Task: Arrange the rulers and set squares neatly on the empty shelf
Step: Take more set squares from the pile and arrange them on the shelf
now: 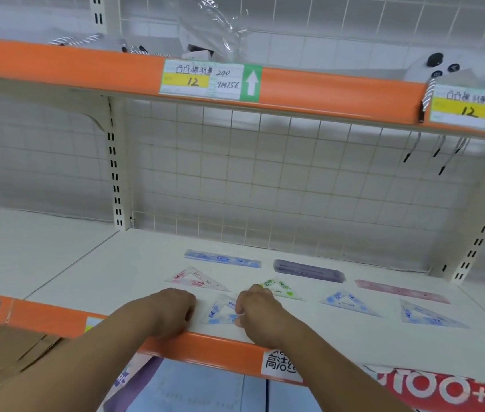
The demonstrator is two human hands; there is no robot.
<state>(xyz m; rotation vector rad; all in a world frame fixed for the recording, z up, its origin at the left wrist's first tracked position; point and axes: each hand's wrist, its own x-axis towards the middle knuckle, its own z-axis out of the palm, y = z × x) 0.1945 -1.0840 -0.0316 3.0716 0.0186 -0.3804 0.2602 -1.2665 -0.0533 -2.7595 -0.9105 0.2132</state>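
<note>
- Eight lots of stationery lie flat on the shelf [110,272], so I judge the job to be near its end.
- Read the shelf as a clock face, with 12 at the wire grid back [265,173] and 6 at the orange front lip.
- A back row runs from 12 toward 3: a blue ruler [222,259], a low pile of purple rulers [309,270], then a pink ruler [401,291], each apart from the next.
- The set squares sit in front of that row. The pink set square [196,279] is at about 10 and the green set square [281,288] near the middle. The second blue set square [346,301] is at 3 and the third blue set square [427,316] at 4.
- The blue set square [222,312] lies at 6, just behind the front lip and between both hands. It looks like the piece being placed.
- The right hand [260,310] is on that piece's 3 o'clock side with its fingers curled. Thumb and forefinger appear to pinch its right edge.
- The left hand [173,307] is on its 9 o'clock side, fingers curled, just beside the left corner. I cannot tell whether it touches or holds the piece.
- What seems left is to settle this piece in line with the other set squares.
- The pink ruler also sits nearer the front than the other rulers, so a little straightening may remain.
</note>
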